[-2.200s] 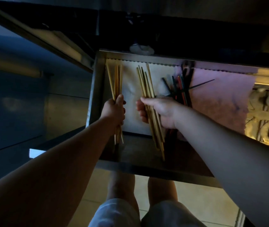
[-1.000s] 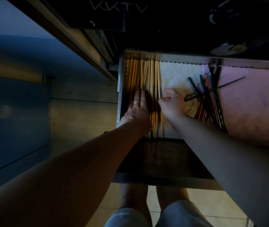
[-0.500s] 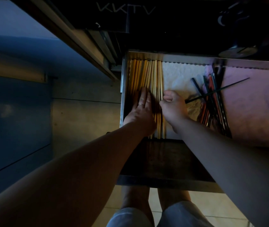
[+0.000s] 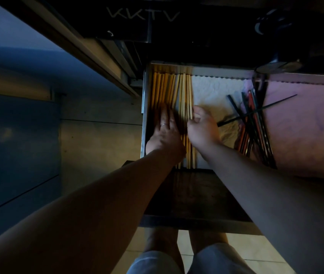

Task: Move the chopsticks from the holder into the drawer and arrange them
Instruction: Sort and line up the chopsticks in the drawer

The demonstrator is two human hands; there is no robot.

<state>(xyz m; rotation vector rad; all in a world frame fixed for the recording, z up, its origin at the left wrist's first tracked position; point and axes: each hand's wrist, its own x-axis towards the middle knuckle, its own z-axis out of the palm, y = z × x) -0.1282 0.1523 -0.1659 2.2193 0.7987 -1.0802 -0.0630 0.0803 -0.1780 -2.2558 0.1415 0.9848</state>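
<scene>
Wooden chopsticks lay in a close row under both hands, running lengthwise along the left side of the drawer. The left hand rested flat on the left part of the row, its fingers straight and together, pressing the sticks down; a thin ring showed on one finger. The right hand sat just beside it at the right edge of the row, its fingers curled and its thumb tucked in, pinching the outermost sticks. The two hands were close but did not touch, with a few pale sticks showing between them.

To the right of the row, a white liner with a crinkled surface covered the drawer's floor. Farther right lay a loose bunch of dark chopsticks, black and reddish, less neat than the wooden ones, with one black stick crossing them at a slant. Those rested partly on a pink sheet that filled the right end of the drawer.

The drawer was pulled well out, and its near part was dark and bare. Above it, pale letters reading KKTV stood on a dark surface. Below the drawer front, the person's legs, light shorts and a tiled floor were in view.
</scene>
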